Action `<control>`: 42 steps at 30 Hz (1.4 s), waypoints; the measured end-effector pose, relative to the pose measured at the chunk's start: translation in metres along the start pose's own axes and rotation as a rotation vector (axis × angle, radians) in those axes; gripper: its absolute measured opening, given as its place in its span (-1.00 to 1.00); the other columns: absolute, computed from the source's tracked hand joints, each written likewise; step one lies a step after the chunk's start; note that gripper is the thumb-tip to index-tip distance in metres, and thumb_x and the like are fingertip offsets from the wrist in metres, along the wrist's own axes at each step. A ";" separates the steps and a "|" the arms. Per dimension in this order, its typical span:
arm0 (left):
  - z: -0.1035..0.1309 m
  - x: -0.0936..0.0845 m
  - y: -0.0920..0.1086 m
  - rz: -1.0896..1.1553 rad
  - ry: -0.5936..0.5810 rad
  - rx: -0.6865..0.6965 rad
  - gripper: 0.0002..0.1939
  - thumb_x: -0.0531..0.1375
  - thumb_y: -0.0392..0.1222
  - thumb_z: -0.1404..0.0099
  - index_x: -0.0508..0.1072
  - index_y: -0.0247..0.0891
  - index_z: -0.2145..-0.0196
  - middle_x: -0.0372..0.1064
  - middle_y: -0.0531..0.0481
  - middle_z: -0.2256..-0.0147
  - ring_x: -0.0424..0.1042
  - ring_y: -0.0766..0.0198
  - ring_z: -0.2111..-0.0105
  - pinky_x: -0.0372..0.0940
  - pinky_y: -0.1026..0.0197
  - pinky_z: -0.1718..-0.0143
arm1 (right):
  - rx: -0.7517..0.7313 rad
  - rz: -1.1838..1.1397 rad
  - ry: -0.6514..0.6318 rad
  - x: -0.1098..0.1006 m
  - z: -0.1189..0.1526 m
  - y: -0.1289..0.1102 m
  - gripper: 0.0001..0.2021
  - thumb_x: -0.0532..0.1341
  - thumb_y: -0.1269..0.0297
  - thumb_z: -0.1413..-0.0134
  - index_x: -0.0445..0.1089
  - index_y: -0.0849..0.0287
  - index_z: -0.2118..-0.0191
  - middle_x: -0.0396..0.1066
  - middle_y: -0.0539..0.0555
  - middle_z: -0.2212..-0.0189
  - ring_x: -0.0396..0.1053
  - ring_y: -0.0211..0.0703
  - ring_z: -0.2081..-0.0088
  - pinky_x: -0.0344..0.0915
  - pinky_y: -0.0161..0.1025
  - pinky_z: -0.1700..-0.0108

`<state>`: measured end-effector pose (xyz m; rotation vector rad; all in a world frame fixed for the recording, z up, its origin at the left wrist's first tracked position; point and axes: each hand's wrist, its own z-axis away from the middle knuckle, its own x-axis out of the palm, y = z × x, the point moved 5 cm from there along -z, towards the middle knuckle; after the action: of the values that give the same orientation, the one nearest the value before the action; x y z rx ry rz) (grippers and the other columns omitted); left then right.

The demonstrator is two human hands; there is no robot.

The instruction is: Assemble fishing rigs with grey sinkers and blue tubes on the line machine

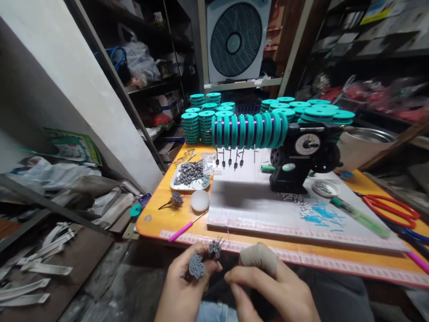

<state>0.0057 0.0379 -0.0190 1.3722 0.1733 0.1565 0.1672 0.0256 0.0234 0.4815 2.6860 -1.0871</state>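
My left hand (182, 290) is closed around a bunch of small grey lead sinkers (201, 261) on thin lines, held low in front of the table edge. My right hand (268, 290) is beside it, thumb wrapped in beige tape, fingers pinched close to the bunch; whether it grips a line cannot be told. Beyond them a black winding machine (301, 156) carries a row of teal spools (248, 130) with purple line, small weights hanging beneath.
An orange table (157, 214) holds a white board (254, 201), a tray of grey sinkers (191, 173), a white round stone (200, 201), a pink-handled tool (182, 230), red scissors (392, 210), a green pen (362, 218) and stacks of teal spools (201, 118). Cluttered shelves stand left.
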 end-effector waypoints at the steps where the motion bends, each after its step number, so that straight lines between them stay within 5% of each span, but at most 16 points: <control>1: 0.003 0.007 -0.002 0.036 0.014 0.007 -0.52 0.47 0.26 0.09 0.58 -0.23 0.48 0.48 0.06 0.56 0.36 0.31 0.55 0.25 0.34 0.51 | 0.014 -0.009 0.006 -0.001 0.000 0.001 -0.78 0.17 0.59 -0.08 0.47 0.12 0.32 0.38 -0.02 0.48 0.40 -0.32 0.46 0.41 -0.44 0.38; 4: 0.006 0.018 0.000 0.092 0.062 0.147 -0.62 0.51 0.16 0.11 0.59 -0.16 0.51 0.51 0.11 0.54 0.43 0.30 0.48 0.32 0.37 0.41 | 0.075 -0.003 0.044 -0.005 0.004 0.006 -0.79 0.20 0.57 -0.10 0.49 0.11 0.28 0.39 -0.03 0.45 0.40 -0.31 0.43 0.39 -0.42 0.37; 8: 0.005 0.015 0.006 -0.022 -0.002 0.466 -0.95 0.40 -0.17 -0.20 0.61 -0.05 0.38 0.58 0.16 0.44 0.52 0.33 0.44 0.38 0.41 0.33 | 0.155 0.004 0.087 -0.007 0.011 0.014 -0.82 0.25 0.51 -0.17 0.52 0.07 0.21 0.47 -0.01 0.39 0.46 -0.27 0.38 0.41 -0.38 0.33; 12: 0.010 0.010 0.003 -0.248 -0.107 0.750 -0.69 0.29 -0.42 -0.23 0.58 -0.03 0.16 0.62 0.07 0.30 0.59 0.24 0.34 0.45 0.33 0.27 | 0.184 -0.018 0.079 -0.012 0.011 0.018 -0.80 0.27 0.49 -0.17 0.53 0.03 0.18 0.51 -0.04 0.36 0.49 -0.30 0.36 0.44 -0.44 0.27; 16: 0.022 0.011 0.002 -0.261 0.064 0.884 -0.70 0.20 -0.33 -0.34 0.58 -0.02 0.06 0.60 0.00 0.25 0.57 0.20 0.28 0.41 0.29 0.28 | 0.148 -0.015 0.012 -0.014 0.005 0.017 -0.81 0.28 0.51 -0.14 0.52 0.05 0.22 0.49 -0.08 0.39 0.49 -0.35 0.39 0.42 -0.51 0.32; 18: 0.025 0.015 0.003 -0.205 0.111 0.834 -0.81 0.23 -0.23 -0.36 0.61 -0.01 0.14 0.58 0.02 0.30 0.54 0.21 0.32 0.38 0.29 0.30 | 0.179 -0.030 0.017 -0.014 0.004 0.017 -0.84 0.26 0.49 -0.15 0.49 0.06 0.28 0.44 -0.09 0.42 0.45 -0.36 0.42 0.40 -0.50 0.37; 20: 0.021 0.019 0.001 -0.093 0.112 0.610 -0.93 0.32 -0.08 -0.29 0.61 -0.05 0.29 0.52 0.06 0.43 0.47 0.27 0.44 0.35 0.32 0.39 | 0.223 -0.038 0.055 -0.014 0.005 0.017 -0.85 0.23 0.47 -0.15 0.48 0.06 0.31 0.41 -0.09 0.43 0.42 -0.34 0.43 0.37 -0.45 0.37; 23: 0.015 0.024 -0.012 0.090 0.054 0.142 -0.70 0.43 0.11 -0.10 0.59 -0.17 0.38 0.39 0.10 0.56 0.23 0.42 0.64 0.18 0.40 0.62 | 0.255 -0.016 0.071 -0.012 0.009 0.016 -0.85 0.23 0.46 -0.16 0.46 0.05 0.33 0.41 -0.09 0.43 0.41 -0.33 0.41 0.36 -0.43 0.34; 25: 0.014 0.027 -0.013 0.149 -0.012 0.014 -0.63 0.46 0.14 -0.05 0.60 -0.22 0.41 0.28 0.14 0.63 0.08 0.48 0.68 0.05 0.43 0.68 | 0.254 0.000 0.053 -0.011 0.012 0.017 -0.86 0.23 0.46 -0.18 0.46 0.05 0.32 0.41 -0.09 0.43 0.42 -0.33 0.41 0.36 -0.43 0.32; 28: 0.012 0.027 -0.010 0.172 -0.063 0.024 -0.65 0.47 0.11 -0.04 0.58 -0.24 0.50 0.10 0.19 0.68 -0.01 0.49 0.68 -0.01 0.44 0.69 | 0.190 0.010 0.019 -0.015 0.014 0.020 -0.84 0.23 0.48 -0.21 0.49 0.07 0.24 0.44 -0.05 0.38 0.45 -0.30 0.36 0.40 -0.41 0.29; 35: 0.011 0.023 -0.010 0.151 -0.112 -0.006 -0.64 0.44 0.14 -0.06 0.59 -0.23 0.51 0.05 0.19 0.66 -0.04 0.46 0.66 -0.05 0.41 0.69 | -0.027 0.198 -0.131 -0.016 0.019 0.022 -0.78 0.23 0.57 -0.19 0.46 0.14 0.11 0.46 0.04 0.34 0.49 -0.20 0.31 0.49 -0.23 0.15; 38: 0.012 0.023 -0.007 0.105 -0.117 0.012 -0.65 0.44 0.11 -0.07 0.58 -0.24 0.52 0.05 0.18 0.66 -0.02 0.43 0.64 -0.02 0.39 0.66 | -0.031 0.247 -0.128 -0.015 0.020 0.021 -0.79 0.21 0.56 -0.22 0.46 0.13 0.13 0.48 0.03 0.34 0.50 -0.18 0.32 0.46 -0.08 -0.01; 42: 0.012 0.024 0.003 0.068 -0.073 0.075 -0.72 0.45 0.01 -0.05 0.56 -0.22 0.57 0.10 0.18 0.65 0.01 0.40 0.62 0.20 0.32 0.52 | -0.131 0.273 -0.168 -0.013 0.018 0.017 -0.80 0.24 0.53 -0.18 0.48 0.13 0.15 0.51 0.02 0.38 0.50 -0.18 0.39 0.51 -0.14 0.09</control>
<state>0.0318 0.0321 -0.0149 1.4570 0.0722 0.1583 0.1864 0.0215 0.0039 0.6759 2.4380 -0.8306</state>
